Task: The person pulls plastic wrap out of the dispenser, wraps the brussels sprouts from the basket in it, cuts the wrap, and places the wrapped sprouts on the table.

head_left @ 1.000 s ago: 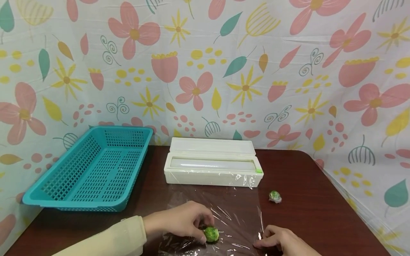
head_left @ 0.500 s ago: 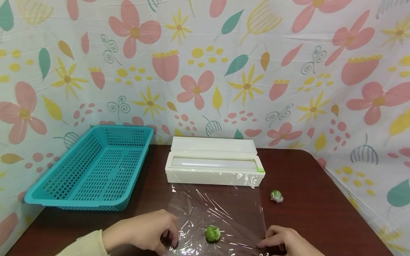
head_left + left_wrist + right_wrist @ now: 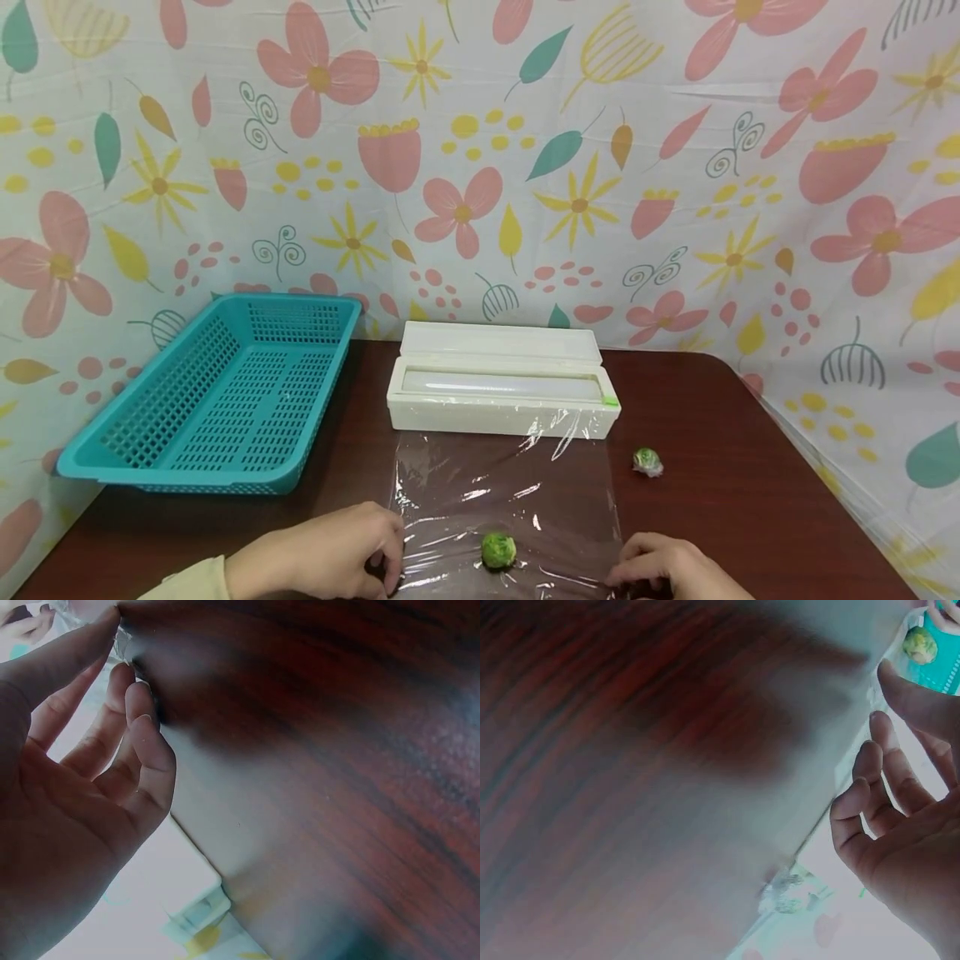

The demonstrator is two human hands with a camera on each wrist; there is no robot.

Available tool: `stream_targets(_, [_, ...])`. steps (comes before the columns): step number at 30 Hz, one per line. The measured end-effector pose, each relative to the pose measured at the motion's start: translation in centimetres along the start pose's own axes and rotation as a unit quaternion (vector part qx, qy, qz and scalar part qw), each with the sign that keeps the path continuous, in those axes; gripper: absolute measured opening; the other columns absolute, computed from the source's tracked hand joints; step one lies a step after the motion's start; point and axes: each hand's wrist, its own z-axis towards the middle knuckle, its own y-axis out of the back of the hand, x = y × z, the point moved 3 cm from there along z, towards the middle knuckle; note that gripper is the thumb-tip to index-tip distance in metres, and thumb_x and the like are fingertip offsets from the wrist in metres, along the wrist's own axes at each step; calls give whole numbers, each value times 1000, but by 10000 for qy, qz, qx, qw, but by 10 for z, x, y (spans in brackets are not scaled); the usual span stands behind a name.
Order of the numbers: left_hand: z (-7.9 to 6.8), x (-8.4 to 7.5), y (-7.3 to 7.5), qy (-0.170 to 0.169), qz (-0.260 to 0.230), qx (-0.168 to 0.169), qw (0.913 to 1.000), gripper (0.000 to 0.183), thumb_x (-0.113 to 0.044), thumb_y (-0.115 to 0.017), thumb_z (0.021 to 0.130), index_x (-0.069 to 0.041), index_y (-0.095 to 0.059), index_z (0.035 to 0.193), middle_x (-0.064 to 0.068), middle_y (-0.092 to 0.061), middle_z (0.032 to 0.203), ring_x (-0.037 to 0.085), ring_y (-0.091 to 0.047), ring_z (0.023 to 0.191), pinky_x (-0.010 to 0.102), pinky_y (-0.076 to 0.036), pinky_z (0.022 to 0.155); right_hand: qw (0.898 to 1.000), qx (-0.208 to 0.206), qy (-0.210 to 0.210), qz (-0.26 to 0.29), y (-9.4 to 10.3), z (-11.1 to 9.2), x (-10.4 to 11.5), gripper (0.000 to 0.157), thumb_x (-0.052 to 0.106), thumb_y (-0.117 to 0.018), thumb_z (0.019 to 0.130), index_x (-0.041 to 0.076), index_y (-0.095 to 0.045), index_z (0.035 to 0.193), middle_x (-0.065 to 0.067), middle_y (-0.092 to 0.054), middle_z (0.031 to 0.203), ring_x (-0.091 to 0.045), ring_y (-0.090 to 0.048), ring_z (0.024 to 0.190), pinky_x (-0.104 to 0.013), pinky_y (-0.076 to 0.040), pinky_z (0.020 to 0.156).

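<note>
A green Brussels sprout (image 3: 498,551) sits on a sheet of clear cling film (image 3: 510,483) near the front of the table. The film stretches forward from a white dispenser box (image 3: 502,419) with its lid raised. My left hand (image 3: 330,550) pinches the film's left front edge; in the left wrist view, thumb and forefinger come together at the film. At the right front edge, my right hand (image 3: 671,567) pinches the film between thumb and fingers. The right wrist view shows the sprout (image 3: 920,646) beyond my thumb.
Right of the film lies a second sprout (image 3: 647,462) wrapped in film. A teal perforated basket (image 3: 187,477) stands at the left of the dark wood table (image 3: 675,400). Behind everything hangs a flowered cloth (image 3: 465,275).
My left hand has let go of the sprout, moved left and taken the film's left edge. The film now lies tauter, with straighter creases. My right hand has stayed at the right edge.
</note>
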Motion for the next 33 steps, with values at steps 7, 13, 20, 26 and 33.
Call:
stream_targets(7, [-3, 1, -1, -59, -113, 13, 9999, 25, -3, -88, 75, -25, -76, 74, -21, -53, 80, -11, -50, 70, 7, -41, 59, 9994, 197, 240, -146, -2, 0, -1, 22, 7, -81, 91, 20, -81, 108, 10, -61, 99, 2, -56, 84, -14, -46, 63])
stream_targets(13, [-4, 0, 2, -104, -165, -55, 9998, 24, -4, -88, 76, -26, -77, 75, -21, -55, 80, -12, -49, 68, 8, -41, 58, 9996, 263, 57, 127, -1, 1, -3, 20, 4, -78, 92, 22, -81, 99, 9, -62, 98, 3, -57, 82, -16, -49, 63])
stream_targets(20, [-5, 0, 6, -111, -263, -112, 9995, 23, -5, -90, 75, -25, -78, 75, -21, -56, 79, -13, -49, 66, 8, -42, 57, 9992, 328, 205, 140, 1, 3, -4, 26, -3, -71, 97, 23, -72, 100, 8, -63, 97, 3, -56, 82, -18, -48, 63])
stream_targets(26, [-6, 3, 10, -87, -343, -164, 9992, 22, -6, -91, 75, -24, -78, 76, -23, -58, 83, -13, -51, 69, 8, -45, 59, 9978, 428, -79, 500, 7, 5, -4, 26, -4, -68, 99, 21, -68, 104, 11, -64, 98, 1, -58, 85, -20, -50, 66])
stream_targets(33, [-5, 4, 16, 149, -560, -114, 9983, 20, -6, -90, 80, -22, -78, 79, -23, -60, 83, -10, -54, 67, 12, -47, 58, 9970, 549, -371, 388, 14, 10, 0, 19, -3, -69, 100, 16, -66, 103, 7, -65, 97, -2, -60, 87, -22, -49, 68])
